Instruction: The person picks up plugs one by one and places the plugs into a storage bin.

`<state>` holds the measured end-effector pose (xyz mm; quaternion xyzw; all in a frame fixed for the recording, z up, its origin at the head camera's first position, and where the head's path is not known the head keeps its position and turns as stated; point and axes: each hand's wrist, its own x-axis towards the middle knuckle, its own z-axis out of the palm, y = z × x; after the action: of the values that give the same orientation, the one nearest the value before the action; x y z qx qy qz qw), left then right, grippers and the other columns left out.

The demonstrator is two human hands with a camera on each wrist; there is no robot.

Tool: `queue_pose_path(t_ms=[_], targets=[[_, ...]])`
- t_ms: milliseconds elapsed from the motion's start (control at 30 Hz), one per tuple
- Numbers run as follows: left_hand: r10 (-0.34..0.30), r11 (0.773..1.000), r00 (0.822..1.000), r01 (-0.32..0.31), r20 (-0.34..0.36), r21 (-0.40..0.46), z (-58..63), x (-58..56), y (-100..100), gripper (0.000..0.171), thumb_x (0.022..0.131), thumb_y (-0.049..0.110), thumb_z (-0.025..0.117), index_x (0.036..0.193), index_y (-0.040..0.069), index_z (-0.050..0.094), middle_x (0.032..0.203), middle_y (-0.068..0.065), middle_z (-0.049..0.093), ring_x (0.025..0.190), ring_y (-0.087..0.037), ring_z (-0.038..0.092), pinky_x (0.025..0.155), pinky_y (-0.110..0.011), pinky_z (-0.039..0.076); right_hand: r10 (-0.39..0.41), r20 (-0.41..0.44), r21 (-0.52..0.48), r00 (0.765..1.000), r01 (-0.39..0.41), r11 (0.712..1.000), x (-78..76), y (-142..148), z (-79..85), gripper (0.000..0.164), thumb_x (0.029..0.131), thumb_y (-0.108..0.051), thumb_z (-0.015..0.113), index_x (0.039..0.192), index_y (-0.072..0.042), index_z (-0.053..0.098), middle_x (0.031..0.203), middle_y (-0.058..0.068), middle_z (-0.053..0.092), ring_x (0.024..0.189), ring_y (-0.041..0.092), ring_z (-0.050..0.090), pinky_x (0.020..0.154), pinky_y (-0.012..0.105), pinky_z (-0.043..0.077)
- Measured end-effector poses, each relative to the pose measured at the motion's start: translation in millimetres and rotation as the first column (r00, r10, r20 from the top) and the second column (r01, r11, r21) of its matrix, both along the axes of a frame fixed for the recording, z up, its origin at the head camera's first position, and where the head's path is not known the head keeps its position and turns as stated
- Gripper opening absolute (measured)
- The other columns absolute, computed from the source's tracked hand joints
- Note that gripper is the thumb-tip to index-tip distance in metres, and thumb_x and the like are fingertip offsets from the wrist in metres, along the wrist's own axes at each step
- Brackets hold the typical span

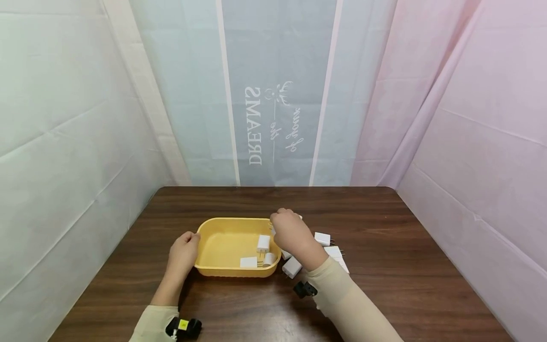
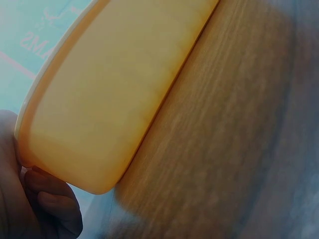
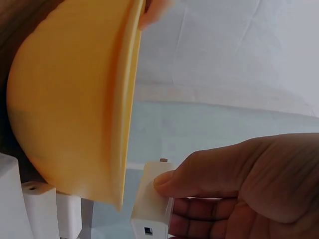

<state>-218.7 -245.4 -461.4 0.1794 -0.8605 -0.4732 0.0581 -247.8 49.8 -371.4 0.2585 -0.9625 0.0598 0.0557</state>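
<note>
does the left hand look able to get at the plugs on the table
Probably not as things stand: the left hand grips the left end of the tray, which lies between it and the plugs.

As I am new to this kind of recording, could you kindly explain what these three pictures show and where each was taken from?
There is no machine: a person works with two bare hands. The wide picture comes from a camera on the head, looking forward and down; the others come from small black cameras worn on each wrist. On the dark brown, wood-grained table sits a yellow, plastic-looking tray with rounded corners. White, box-shaped plug adapters with metal prongs lie inside it, and more lie to its right. The left hand pinches the tray's rim; the right hand, at the tray's opposite end, holds one white adapter between thumb and fingers.
</note>
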Motion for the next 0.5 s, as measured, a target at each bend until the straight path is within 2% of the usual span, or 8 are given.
queue_pose_path(t_ms=[333, 500], targets=[[-0.004, 1.000, 1.000, 0.004, -0.003, 0.025, 0.4, 0.0, -1, 0.041, 0.101, 0.041, 0.039, 0.097, 0.007, 0.061, 0.076, -0.009, 0.053, 0.066, -0.021, 0.052, 0.057, -0.031, 0.044, 0.049, 0.014, 0.027, 0.999, -0.049, 0.998, 5.8, -12, -2.6, 0.030, 0.082, -0.007, 0.069, 0.112, -0.009, 0.068, 0.103, 0.006, 0.063, 0.100, 0.025, 0.059, 0.085, 0.036, 0.051], [-0.003, 1.000, 1.000, 0.004, -0.008, 0.022, 0.6, 0.7, -1, 0.041, 0.101, 0.040, 0.039, 0.096, 0.006, 0.061, 0.075, -0.008, 0.053, 0.065, -0.021, 0.052, 0.057, -0.031, 0.044, 0.057, -0.005, 0.048, 0.998, -0.057, 0.997, 7.4, -19, -5.0, 0.025, 0.084, -0.008, 0.068, 0.109, -0.011, 0.068, 0.101, 0.004, 0.062, 0.097, 0.023, 0.059, 0.085, 0.036, 0.051]])
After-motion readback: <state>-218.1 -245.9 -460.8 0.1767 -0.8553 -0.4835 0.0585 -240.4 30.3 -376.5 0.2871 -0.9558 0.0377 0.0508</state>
